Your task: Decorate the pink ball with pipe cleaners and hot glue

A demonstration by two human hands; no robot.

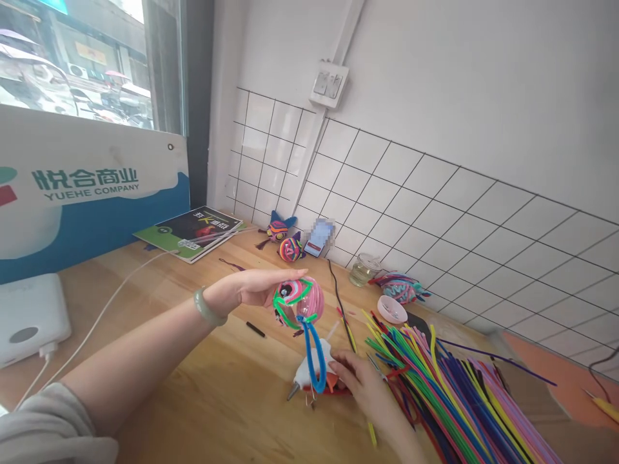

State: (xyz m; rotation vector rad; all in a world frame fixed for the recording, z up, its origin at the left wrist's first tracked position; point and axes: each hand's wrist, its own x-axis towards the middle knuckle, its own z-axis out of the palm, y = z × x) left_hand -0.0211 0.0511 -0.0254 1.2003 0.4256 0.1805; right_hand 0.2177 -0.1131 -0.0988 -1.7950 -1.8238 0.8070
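The left hand holds the pink-and-green ball over the tabletop. From it a blue loop hangs, long axis running nearward, closer to the right hand. That one's fingers bend beside a white glue gun, nozzle pointing near-left; whether they grip it, I can't tell. Pipe cleaners spread further right.
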